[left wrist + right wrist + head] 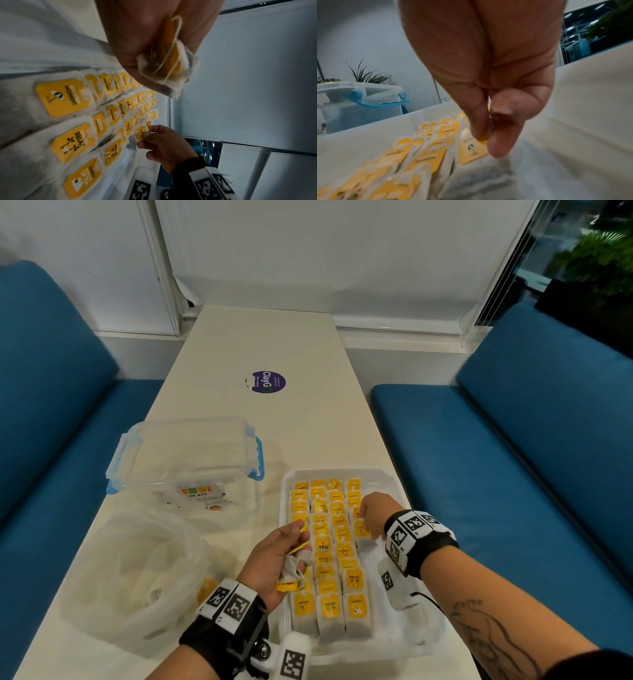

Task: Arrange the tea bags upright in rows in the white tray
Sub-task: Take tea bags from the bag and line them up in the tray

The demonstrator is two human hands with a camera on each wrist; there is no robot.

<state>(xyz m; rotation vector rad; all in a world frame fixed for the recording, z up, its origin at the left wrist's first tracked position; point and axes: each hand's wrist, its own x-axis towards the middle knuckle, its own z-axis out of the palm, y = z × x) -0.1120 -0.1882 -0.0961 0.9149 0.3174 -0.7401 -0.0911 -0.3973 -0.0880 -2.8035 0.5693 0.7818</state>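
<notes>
Now right hand fingers pinch tea bag in white tray; left hand clutches spare bags.

Dim, even indoor light — wrist views blurred, edges strongly bowed.

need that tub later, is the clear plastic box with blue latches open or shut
Shut: the clear plastic box with blue latches has its lid seated on top.

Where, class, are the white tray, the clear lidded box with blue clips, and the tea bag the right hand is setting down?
white tray (337,472), head view, far rim.
clear lidded box (191,445), head view, lid top.
tea bag (473,151), right wrist view, yellow tag.
</notes>
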